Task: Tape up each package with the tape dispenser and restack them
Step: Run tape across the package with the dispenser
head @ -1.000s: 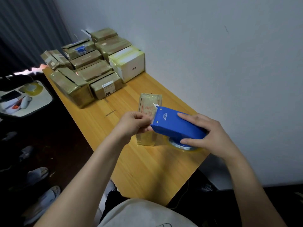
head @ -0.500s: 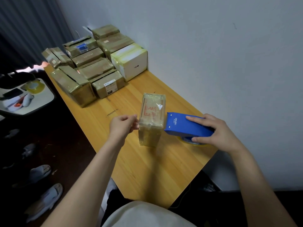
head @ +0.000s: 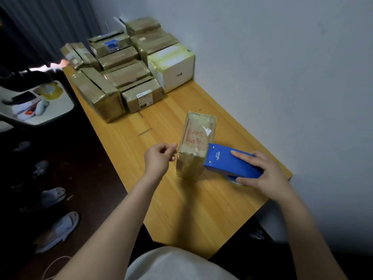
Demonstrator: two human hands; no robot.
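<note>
The left hand point(head: 160, 158) is curled small, thumb tip against forefinger as if pinching, its knuckles just beside the package point(head: 196, 146); whether it holds anything clear between those fingers I cannot tell; it does not plainly touch the package. The right hand point(head: 264, 174) holds the dispenser point(head: 232, 164), forefinger laid straight along the blue top, thumb on the near side, the rest of the fingers hidden behind the body. The package stands upright on the table point(head: 181, 209) between the two hands, wrapped in glossy film with red marks on its top face; the dispenser's nose meets its side nearest the right hand. The tape roll shows only as a sliver under the right palm, too little to read. Well beyond both hands, a stack point(head: 121, 77) of brown packages sits at the far end, with a white box point(head: 173, 67) at its wall side; which of these are taped is hard to say from here. Both forearms run out of view at the bottom.
</note>
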